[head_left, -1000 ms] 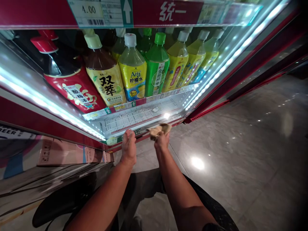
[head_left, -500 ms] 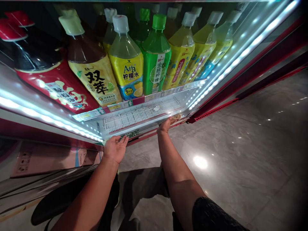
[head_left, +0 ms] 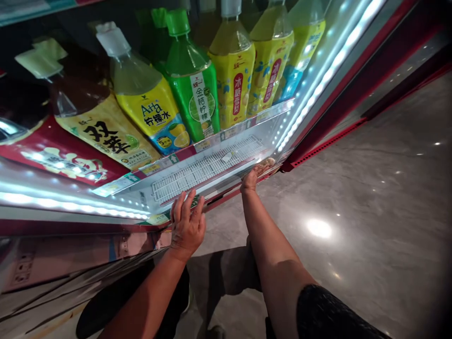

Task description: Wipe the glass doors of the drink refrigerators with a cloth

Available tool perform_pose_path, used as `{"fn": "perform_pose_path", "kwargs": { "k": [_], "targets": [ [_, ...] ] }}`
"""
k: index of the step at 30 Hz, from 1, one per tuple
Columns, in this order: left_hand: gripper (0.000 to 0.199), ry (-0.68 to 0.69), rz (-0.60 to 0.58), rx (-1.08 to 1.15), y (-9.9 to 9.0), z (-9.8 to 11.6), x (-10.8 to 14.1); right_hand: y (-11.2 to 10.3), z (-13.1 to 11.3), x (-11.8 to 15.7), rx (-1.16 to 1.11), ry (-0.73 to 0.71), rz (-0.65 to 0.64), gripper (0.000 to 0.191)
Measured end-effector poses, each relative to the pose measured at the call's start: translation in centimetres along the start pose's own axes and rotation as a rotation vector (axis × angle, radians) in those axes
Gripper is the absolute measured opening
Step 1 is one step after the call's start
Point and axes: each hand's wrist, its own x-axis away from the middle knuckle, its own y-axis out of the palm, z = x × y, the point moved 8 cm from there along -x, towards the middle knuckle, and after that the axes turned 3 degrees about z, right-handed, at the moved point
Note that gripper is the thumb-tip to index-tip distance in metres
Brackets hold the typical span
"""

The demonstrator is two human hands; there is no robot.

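Observation:
My right hand [head_left: 251, 179] presses a small crumpled brownish cloth [head_left: 267, 164] on the front ledge of the fridge, near its right end. Most of those fingers are hidden by the cloth and the angle. My left hand [head_left: 187, 228] is held by the left part of the same ledge [head_left: 221, 190], palm down with its fingers apart, holding nothing. Whether its fingertips touch the ledge I cannot tell. Behind both hands lies a white wire rack [head_left: 208, 167] in the bottom of the fridge, with a small pale piece [head_left: 226, 157] on it.
Large drink bottles, among them a green one [head_left: 197, 99] and a yellow-labelled one [head_left: 150, 110], stand on the shelf above, behind a price strip [head_left: 208, 141]. Bright light strips [head_left: 328, 75] run up the fridge sides. A pinkish carton [head_left: 52, 259] lies at left; shiny grey floor [head_left: 353, 202] spreads right.
My left hand has turned from palm up to palm down and moved right. My right hand has slid slightly right along the ledge with the cloth. The view has tilted and shifted.

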Motion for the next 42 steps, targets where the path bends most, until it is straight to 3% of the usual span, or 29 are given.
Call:
{"fn": "perform_pose_path", "kwargs": {
  "k": [3,7,13,15,21,28,34,39,42],
  "targets": [
    [0.092,0.124,-0.107,-0.141,2.1,0.7,-0.3,-0.4,-1.5,-2.0,-0.017,-0.072,0.011,0.072],
    [0.101,0.112,-0.215,-0.195,6.1,-1.7,0.1,-0.6,-4.6,-3.8,-0.035,-0.311,0.007,0.07],
    [0.099,-0.102,-0.329,-0.105,11.3,-4.9,2.0,-1.6,1.3,-6.2,-0.051,0.034,0.011,0.077],
    [0.1,-0.189,-0.37,-0.058,12.2,-5.3,2.3,-1.8,1.4,-6.8,-0.057,0.045,0.004,0.075],
    [0.098,-0.286,-0.366,0.012,12.8,-5.4,2.3,-2.4,-5.2,-7.4,-0.11,-0.298,0.025,0.065],
    [0.091,-0.283,-0.329,0.0,13.1,-5.1,2.5,-3.4,-2.8,-10.9,-0.078,-0.039,0.118,0.068],
    [0.088,-0.275,-0.314,-0.019,13.4,-5.3,2.7,-4.0,-6.4,-12.3,-0.149,-0.305,0.12,0.064],
    [0.086,-0.275,-0.305,0.002,13.3,-5.2,2.8,-4.2,-5.0,-14.4,-0.138,-0.102,0.129,0.063],
    [0.086,-0.277,-0.312,0.009,13.4,-5.2,2.8,-4.2,-6.9,-14.8,-0.157,-0.202,0.118,0.063]
  ]
}}
